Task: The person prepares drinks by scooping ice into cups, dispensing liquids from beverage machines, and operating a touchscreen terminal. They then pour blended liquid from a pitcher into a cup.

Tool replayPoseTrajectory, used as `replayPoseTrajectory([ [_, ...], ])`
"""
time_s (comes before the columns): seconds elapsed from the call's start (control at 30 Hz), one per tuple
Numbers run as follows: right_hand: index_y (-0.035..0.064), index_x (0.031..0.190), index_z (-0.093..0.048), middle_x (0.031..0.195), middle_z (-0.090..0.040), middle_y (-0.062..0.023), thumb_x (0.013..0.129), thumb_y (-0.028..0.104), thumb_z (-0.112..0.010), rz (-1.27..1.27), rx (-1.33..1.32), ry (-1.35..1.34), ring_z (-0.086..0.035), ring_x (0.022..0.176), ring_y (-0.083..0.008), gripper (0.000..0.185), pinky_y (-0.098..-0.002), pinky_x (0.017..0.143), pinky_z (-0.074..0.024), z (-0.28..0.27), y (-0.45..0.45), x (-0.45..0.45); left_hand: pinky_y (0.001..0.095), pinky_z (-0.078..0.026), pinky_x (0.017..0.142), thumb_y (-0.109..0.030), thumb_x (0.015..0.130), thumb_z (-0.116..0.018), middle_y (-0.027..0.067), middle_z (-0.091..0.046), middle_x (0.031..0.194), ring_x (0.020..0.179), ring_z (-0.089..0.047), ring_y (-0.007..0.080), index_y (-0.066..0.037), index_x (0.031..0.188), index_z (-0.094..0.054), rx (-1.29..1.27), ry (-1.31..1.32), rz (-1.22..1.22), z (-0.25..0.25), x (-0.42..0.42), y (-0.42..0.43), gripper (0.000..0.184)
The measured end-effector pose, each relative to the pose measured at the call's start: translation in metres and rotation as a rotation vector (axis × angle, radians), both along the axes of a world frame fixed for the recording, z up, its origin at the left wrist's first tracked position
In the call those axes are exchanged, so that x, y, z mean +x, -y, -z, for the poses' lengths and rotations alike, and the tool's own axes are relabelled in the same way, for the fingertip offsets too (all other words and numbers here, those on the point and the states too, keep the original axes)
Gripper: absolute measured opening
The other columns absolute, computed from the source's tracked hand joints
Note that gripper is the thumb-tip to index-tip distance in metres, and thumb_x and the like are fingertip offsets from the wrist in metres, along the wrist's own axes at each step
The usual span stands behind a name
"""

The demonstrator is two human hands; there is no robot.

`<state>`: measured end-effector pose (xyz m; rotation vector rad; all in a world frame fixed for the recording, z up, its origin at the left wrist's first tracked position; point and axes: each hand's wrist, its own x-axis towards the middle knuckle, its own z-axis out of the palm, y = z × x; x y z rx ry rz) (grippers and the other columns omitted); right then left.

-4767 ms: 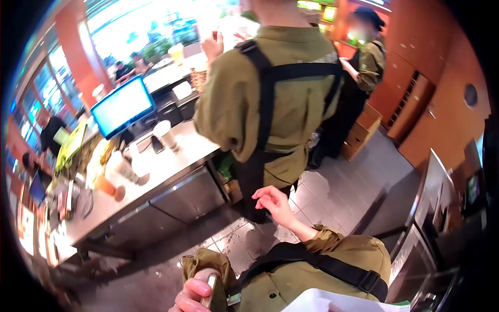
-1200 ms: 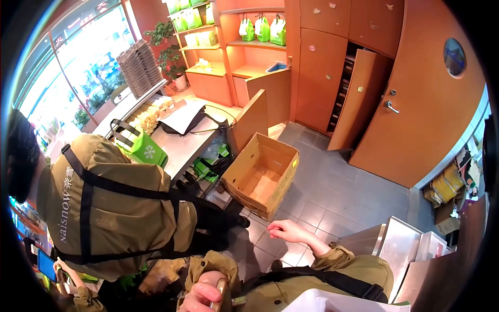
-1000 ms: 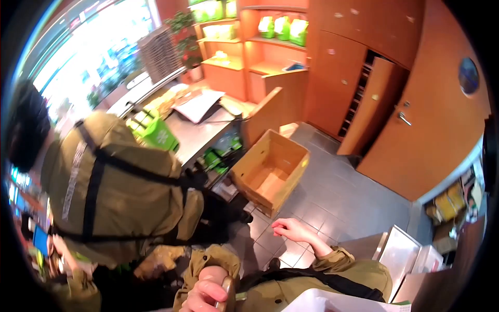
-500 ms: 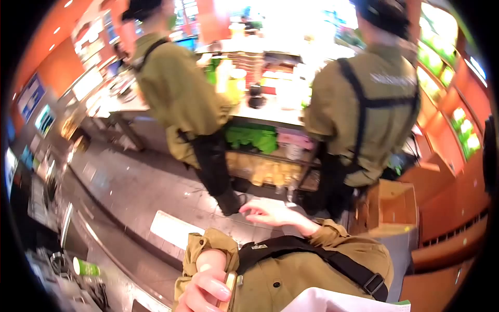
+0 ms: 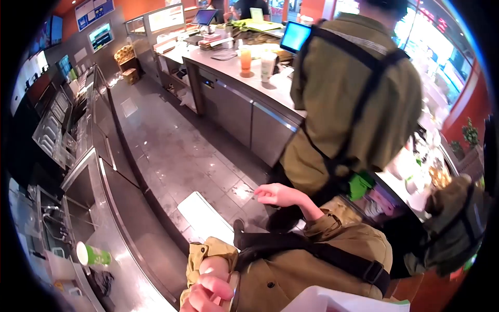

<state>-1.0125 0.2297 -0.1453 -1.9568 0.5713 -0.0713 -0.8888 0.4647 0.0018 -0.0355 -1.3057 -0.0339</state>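
"Counter (image 5: 228, 112): where is it from the right hand (image 5: 278, 195)?"

"Beyond those fingers, ahead and to their left, well apart."

"And the steel worktop (image 5: 117, 244)?"

"Left of both hands' fingers, across the floor (image 5: 166, 140) from the counter."

"Who's close?"

"A co-worker (image 5: 358, 88), back turned, just past the right fingers and a little to their right."

"What's lower down?"

"A white panel (image 5: 205, 216) on the floor, left of the right fingertips and ahead of the left hand (image 5: 208, 296)."

"How are the right fingers?"

"Loosely bent, partly spread, gripping nothing that shows."

"The left ones?"

"Curled in near the wearer's olive shirt (image 5: 317, 270), closed on something."

"First, the cup (image 5: 94, 255)?"

"Green and white, on the worktop, well left of the left fingers."

"So what do they have?"

"A slim flat object (image 5: 235, 288), its pale edge just right of the fingertips; I can't tell what it is."
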Motion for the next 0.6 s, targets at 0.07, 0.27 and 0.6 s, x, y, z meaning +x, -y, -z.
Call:
replayPoseTrajectory([
  [0.07,0.0008,0.105,-0.053,0.091,-0.062,-0.0124,0.082,0.028,-0.055,0.042,-0.139,0.008,-0.059,0.082,-0.0239,0.035,-0.0317,0.073,-0.0456,-0.001,0.050,0.050,0.0436,-0.032,0.073,-0.039,0.087,-0.043,0.0052,-0.049,0.116,0.091,-0.048,0.0200,-0.041,0.124,-0.044,-0.007,0.019,-0.010,-0.005,0.038,0.045,0.036],
  [0.27,-0.0019,0.102,-0.053,0.092,-0.061,-0.0144,0.082,0.022,-0.056,0.172,-0.162,0.185,-0.059,0.085,-0.0235,0.031,-0.0313,0.075,-0.0457,-0.044,0.167,0.162,0.0434,-0.032,0.072,-0.040,0.087,-0.044,0.0066,-0.050,0.115,0.090,-0.049,0.0210,-0.041,0.123,-0.045,0.002,0.002,0.136,-0.016,0.152,0.177,0.036],
  [0.6,-0.0014,0.106,-0.052,0.086,-0.055,-0.0042,0.085,0.006,-0.048,1.253,-0.621,0.858,-0.053,0.070,-0.0099,0.022,-0.0221,0.065,-0.0444,-0.095,0.378,0.180,0.0432,-0.033,0.071,-0.042,0.086,-0.045,0.0089,-0.052,0.115,0.090,-0.050,0.0226,-0.040,0.122,-0.047,-0.007,-0.023,0.499,-0.020,0.308,0.400,0.037],
])
